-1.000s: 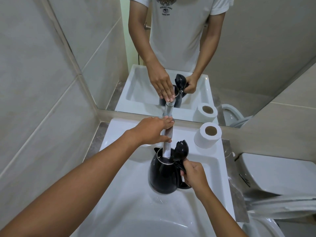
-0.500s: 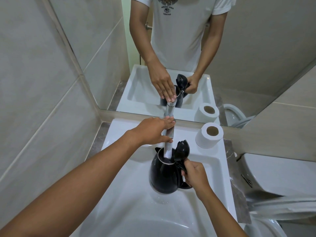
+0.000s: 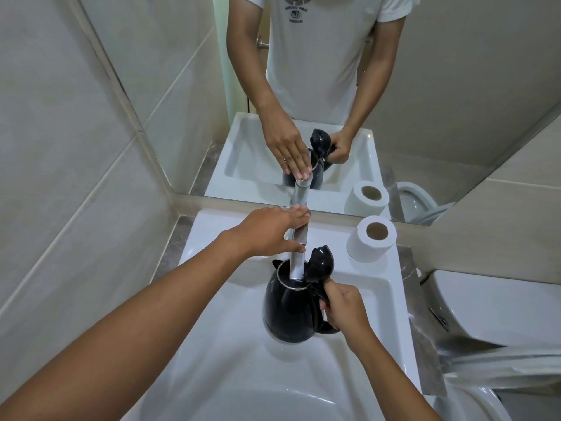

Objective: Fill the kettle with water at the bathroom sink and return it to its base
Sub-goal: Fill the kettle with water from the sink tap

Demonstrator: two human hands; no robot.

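A black kettle (image 3: 287, 311) stands upright in the white sink (image 3: 373, 302), its lid (image 3: 320, 264) flipped open. My right hand (image 3: 344, 305) grips the kettle's handle. The chrome tap (image 3: 297, 256) reaches down into the kettle's mouth. My left hand (image 3: 271, 230) rests on top of the tap's lever, fingers laid flat over it. Whether water is running cannot be seen. The kettle's base is out of view.
A toilet paper roll (image 3: 372, 240) stands on the sink's back right corner. A mirror (image 3: 334, 86) behind the sink reflects my arms and the kettle. A toilet (image 3: 491, 314) sits close on the right. A tiled wall (image 3: 60, 177) closes the left side.
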